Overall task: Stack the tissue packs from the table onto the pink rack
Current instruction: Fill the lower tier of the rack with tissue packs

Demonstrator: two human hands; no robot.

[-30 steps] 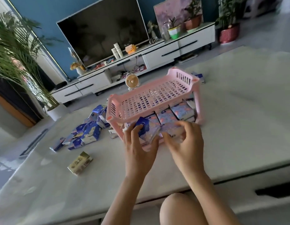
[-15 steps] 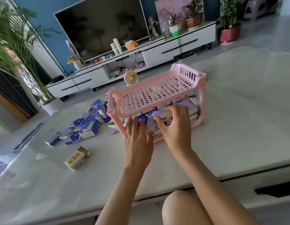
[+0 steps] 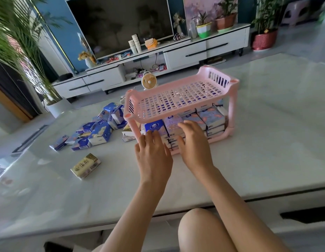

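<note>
Hands, left hand (image 3: 153, 154) and right hand (image 3: 195, 149), touch tissue packs (image 3: 210, 118) on the lower shelf of pink rack (image 3: 233, 106) – fingers straight, slightly apart

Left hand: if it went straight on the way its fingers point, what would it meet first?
Most likely the blue tissue pack at the front left of the lower tier of the pink rack. The left hand has its fingertips right at the pack's near edge; whether they touch is unclear.
</note>
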